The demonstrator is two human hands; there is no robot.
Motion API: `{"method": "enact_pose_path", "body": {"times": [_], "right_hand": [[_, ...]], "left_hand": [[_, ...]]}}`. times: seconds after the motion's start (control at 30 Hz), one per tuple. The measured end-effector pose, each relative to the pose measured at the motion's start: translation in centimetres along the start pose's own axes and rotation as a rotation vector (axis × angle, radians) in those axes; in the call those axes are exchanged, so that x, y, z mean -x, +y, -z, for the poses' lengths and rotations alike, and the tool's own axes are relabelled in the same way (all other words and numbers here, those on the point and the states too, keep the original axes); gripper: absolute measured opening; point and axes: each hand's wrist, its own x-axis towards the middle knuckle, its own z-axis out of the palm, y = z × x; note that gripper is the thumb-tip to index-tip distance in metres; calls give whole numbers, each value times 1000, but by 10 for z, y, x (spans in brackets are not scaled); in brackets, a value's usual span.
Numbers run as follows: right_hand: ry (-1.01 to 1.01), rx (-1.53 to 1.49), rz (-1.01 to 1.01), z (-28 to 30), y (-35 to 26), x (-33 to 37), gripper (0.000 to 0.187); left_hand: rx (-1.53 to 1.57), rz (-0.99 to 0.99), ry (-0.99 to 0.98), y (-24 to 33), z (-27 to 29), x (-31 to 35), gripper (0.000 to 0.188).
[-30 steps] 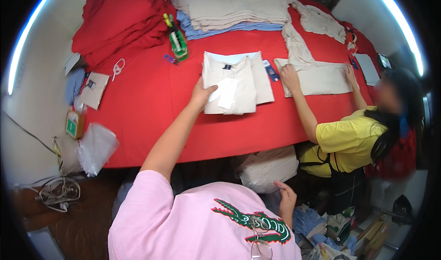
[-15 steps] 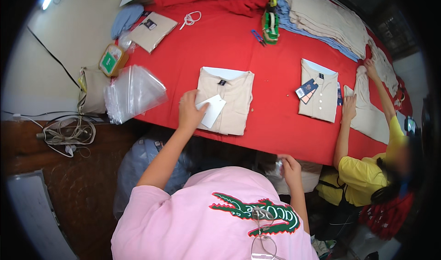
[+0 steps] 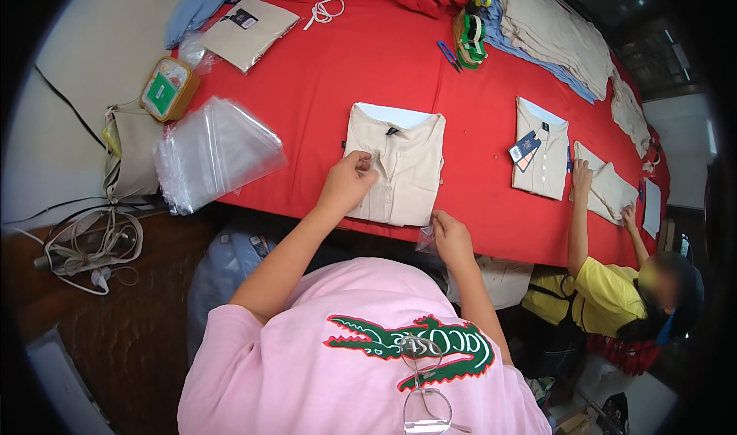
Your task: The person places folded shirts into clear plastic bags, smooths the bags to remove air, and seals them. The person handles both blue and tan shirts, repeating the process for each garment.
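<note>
A folded beige shirt (image 3: 411, 178) lies in front of me on the red cloth, with white card showing at its neckline. My left hand (image 3: 349, 180) is closed in a pinch at the shirt's front opening, lifting the placket edge a little. Its fingertips are partly hidden by the fabric. At the shirt's lower right corner, by the table edge, my right hand (image 3: 453, 239) is closed on a small clear plastic bag (image 3: 426, 239), which hangs below its fingers.
Clear plastic sleeves (image 3: 219, 155) lie to the left, beside a yellow-rimmed tub (image 3: 167, 89). A bagged shirt (image 3: 252, 32), blue scissors (image 3: 449, 55) and a green tape dispenser (image 3: 470, 39) lie farther back. At right, a co-worker in yellow (image 3: 606, 297) handles beige cloth beside another folded shirt (image 3: 540, 147).
My left hand has moved from the white tag to the shirt opening; the tag is now out of sight. My right hand came up to the shirt's corner with the small bag.
</note>
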Motion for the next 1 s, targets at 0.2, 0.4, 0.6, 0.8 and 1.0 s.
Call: {"method": "enact_pose_path", "body": {"times": [0.2, 0.4, 0.6, 0.8, 1.0], "right_hand": [[-70, 22, -119, 14, -3, 23, 22], [87, -226, -262, 51, 49, 43, 21], [712, -649, -239, 186, 56, 40, 24], [855, -491, -141, 246, 32, 48, 27], [778, -536, -376, 236, 60, 102, 32]], "left_hand": [[634, 330, -203, -3, 0, -6, 31], [-138, -98, -24, 1, 4, 14, 39], [-363, -387, 114, 1, 19, -5, 32], [-867, -768, -70, 11, -42, -67, 61], [-876, -653, -65, -2, -56, -85, 75]]}}
